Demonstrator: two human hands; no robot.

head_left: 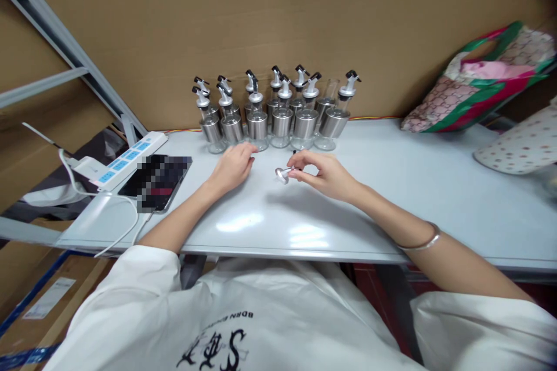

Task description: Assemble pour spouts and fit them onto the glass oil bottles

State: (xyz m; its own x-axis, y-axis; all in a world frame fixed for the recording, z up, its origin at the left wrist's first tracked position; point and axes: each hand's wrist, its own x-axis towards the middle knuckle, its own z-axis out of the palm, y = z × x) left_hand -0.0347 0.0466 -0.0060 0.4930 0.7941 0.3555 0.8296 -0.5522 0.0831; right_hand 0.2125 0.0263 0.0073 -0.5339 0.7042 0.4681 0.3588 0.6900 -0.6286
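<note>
My right hand point(324, 175) pinches a silver pourer spout point(282, 174) between thumb and fingers, just above the table. The spout is tilted, and my fingers cover part of it. My left hand point(235, 163) rests on the table, fingers loosely extended toward the bottles and holding nothing. Beyond both hands stand two rows of glass bottles with steel sleeves, among them a front bottle point(257, 126) near my left fingertips. Most carry silver-and-black pourer spouts. One back-row bottle point(328, 93), toward the right, has an open neck without a spout.
A white power strip point(130, 159) and a phone point(163, 184) with a cable lie at the left of the table point(391, 197). A patterned bag point(474, 81) sits at the back right, beside a dotted white item point(520, 145). Cardboard point(174, 17) stands behind the bottles.
</note>
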